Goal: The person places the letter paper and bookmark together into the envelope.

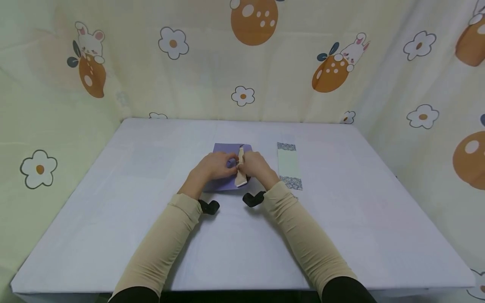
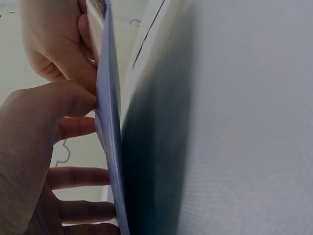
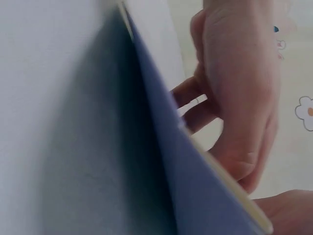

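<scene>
- The purple sheet (image 1: 225,184) lies at the centre of the head frame, its upper edge straight and bare, its lower edge running out below both hands
- A long, narrow cream strip (image 1: 241,178) stands along the right part of the sheet, its pale lower end showing below the fingers
- The left hand (image 1: 217,165) comes in from the lower left, thumb and index parted around a small gap, tips near the strip's left side; in the left wrist view its other fingers reach out straight and spread, touching the sheet
- The right hand (image 1: 258,165) comes in from the lower right, fingers bent inward, and appears to pinch the cream strip, with little gap; its fingertips are partly hidden
- In both wrist views one edge of the sheet is raised off the white table (image 1: 144,168), with dark shadow beneath
- A pale green card (image 1: 289,163) with grey patterned ends lies just right of the right hand
- White tabletop stretches widely to the left and right edges; behind it hangs a printed curtain (image 1: 208,75)
</scene>
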Tool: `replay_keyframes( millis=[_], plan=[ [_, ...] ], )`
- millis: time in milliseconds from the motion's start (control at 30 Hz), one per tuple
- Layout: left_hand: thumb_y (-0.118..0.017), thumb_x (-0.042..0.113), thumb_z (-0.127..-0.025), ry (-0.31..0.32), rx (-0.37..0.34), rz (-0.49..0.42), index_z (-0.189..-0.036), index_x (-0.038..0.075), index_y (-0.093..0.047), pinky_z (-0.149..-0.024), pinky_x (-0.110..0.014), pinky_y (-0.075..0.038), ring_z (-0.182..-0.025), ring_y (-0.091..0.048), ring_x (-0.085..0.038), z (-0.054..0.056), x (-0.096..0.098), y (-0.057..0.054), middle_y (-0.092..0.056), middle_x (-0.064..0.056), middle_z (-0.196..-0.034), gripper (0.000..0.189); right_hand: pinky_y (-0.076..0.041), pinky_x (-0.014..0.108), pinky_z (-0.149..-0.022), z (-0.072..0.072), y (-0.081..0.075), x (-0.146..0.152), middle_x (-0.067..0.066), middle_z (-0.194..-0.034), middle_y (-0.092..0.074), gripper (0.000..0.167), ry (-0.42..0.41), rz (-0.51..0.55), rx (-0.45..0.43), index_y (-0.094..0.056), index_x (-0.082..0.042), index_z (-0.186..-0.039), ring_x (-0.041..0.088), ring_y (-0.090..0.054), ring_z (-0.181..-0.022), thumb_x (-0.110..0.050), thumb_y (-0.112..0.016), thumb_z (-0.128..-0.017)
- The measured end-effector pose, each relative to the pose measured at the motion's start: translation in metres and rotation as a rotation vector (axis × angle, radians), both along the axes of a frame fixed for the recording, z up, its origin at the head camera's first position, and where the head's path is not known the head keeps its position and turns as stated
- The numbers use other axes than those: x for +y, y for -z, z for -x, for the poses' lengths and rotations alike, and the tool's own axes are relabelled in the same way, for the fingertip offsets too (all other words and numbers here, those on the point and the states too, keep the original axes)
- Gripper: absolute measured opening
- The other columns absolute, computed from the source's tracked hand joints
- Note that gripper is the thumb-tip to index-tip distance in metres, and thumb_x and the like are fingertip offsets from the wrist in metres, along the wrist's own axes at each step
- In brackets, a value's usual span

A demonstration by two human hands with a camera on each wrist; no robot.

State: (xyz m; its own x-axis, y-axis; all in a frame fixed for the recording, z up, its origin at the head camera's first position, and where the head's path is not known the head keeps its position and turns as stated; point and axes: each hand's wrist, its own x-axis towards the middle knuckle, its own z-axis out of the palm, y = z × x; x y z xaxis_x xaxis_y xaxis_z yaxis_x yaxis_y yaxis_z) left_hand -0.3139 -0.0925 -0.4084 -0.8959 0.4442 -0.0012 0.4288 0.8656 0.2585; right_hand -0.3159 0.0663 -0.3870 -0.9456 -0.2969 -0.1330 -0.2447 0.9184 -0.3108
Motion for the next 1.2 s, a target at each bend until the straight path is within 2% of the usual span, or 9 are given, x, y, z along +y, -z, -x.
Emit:
replay_keyframes(
  millis=[167, 300, 400, 567, 700, 800, 1000, 1200],
  plan=[
    [-0.047, 0.046, -0.089, -0.004, 0.004, -0.014, -0.127, 0.026, -0.054, -0.093, -0.045, -0.046, -0.111, -0.059, -0.027, 0.000, 0.000, 0.000, -0.063, -0.008, -0.118, 0.044, -0.037, 0.021, -0.048, 0.000, 0.002, -0.001, 0.004, -0.068, -0.056, 0.021, 0.014, 0.054, -0.012, -0.058, -0.006, -0.076, 0.014, -0.051, -0.058, -0.020, -0.056, -0.091],
    [-0.047, 0.048, -0.089, -0.021, 0.002, -0.014, -0.126, 0.028, -0.054, -0.092, -0.046, -0.046, -0.110, -0.059, -0.028, 0.000, 0.000, 0.001, -0.063, -0.009, -0.119, 0.043, -0.038, 0.020, -0.046, 0.001, 0.005, -0.002, 0.002, -0.060, -0.058, 0.017, -0.013, 0.115, -0.040, -0.061, -0.004, -0.080, 0.011, -0.053, -0.050, -0.015, -0.053, -0.090],
    [-0.047, 0.049, -0.090, -0.021, 0.004, -0.003, -0.127, 0.028, -0.054, -0.093, -0.046, -0.046, -0.112, -0.059, -0.028, 0.001, 0.001, 0.002, -0.062, -0.009, -0.120, 0.044, -0.041, 0.020, -0.046, 0.003, 0.010, 0.000, 0.000, -0.056, -0.058, 0.017, -0.031, 0.182, -0.100, -0.063, -0.001, -0.094, 0.009, -0.054, -0.046, -0.013, -0.051, -0.092],
    [-0.045, 0.049, -0.091, -0.014, -0.002, 0.023, -0.132, 0.025, -0.052, -0.097, -0.047, -0.044, -0.119, -0.056, -0.029, 0.002, 0.002, 0.004, -0.060, -0.009, -0.126, 0.048, -0.044, 0.019, -0.049, 0.008, 0.020, 0.004, -0.002, -0.056, -0.057, 0.036, -0.030, 0.268, -0.172, -0.056, 0.000, -0.126, 0.007, -0.054, -0.048, -0.012, -0.049, -0.093],
    [-0.044, 0.049, -0.091, -0.019, -0.003, 0.038, -0.135, 0.024, -0.050, -0.100, -0.048, -0.042, -0.123, -0.053, -0.029, 0.002, 0.002, 0.004, -0.059, -0.009, -0.130, 0.052, -0.045, 0.019, -0.051, 0.011, 0.025, 0.006, -0.001, -0.058, -0.057, 0.047, 0.005, 0.382, -0.229, -0.047, -0.002, -0.137, 0.007, -0.055, -0.049, -0.011, -0.051, -0.091],
    [-0.045, 0.049, -0.091, -0.019, 0.001, 0.046, -0.136, 0.024, -0.049, -0.100, -0.047, -0.042, -0.123, -0.053, -0.029, 0.002, 0.002, 0.003, -0.059, -0.009, -0.130, 0.052, -0.047, 0.019, -0.053, 0.012, 0.027, 0.006, 0.001, -0.066, -0.060, 0.049, 0.039, 0.468, -0.268, -0.047, -0.002, -0.138, 0.006, -0.056, -0.052, -0.010, -0.053, -0.090],
    [-0.046, 0.047, -0.090, -0.019, 0.008, 0.037, -0.135, 0.025, -0.050, -0.099, -0.048, -0.043, -0.122, -0.053, -0.028, 0.002, 0.002, 0.004, -0.059, -0.008, -0.130, 0.051, -0.052, 0.018, -0.060, 0.015, 0.029, 0.008, 0.012, -0.096, -0.064, 0.045, 0.081, 0.605, -0.302, -0.050, 0.001, -0.134, 0.005, -0.060, -0.059, -0.005, -0.055, -0.090],
    [-0.045, 0.048, -0.089, -0.025, 0.003, 0.033, -0.137, 0.026, -0.050, -0.100, -0.048, -0.042, -0.123, -0.053, -0.027, 0.004, 0.002, 0.005, -0.059, -0.007, -0.130, 0.052, -0.053, 0.019, -0.064, 0.014, 0.027, 0.008, 0.017, -0.099, -0.066, 0.042, 0.090, 0.684, -0.335, -0.050, 0.004, -0.133, 0.006, -0.062, -0.063, -0.001, -0.052, -0.092]
  ],
)
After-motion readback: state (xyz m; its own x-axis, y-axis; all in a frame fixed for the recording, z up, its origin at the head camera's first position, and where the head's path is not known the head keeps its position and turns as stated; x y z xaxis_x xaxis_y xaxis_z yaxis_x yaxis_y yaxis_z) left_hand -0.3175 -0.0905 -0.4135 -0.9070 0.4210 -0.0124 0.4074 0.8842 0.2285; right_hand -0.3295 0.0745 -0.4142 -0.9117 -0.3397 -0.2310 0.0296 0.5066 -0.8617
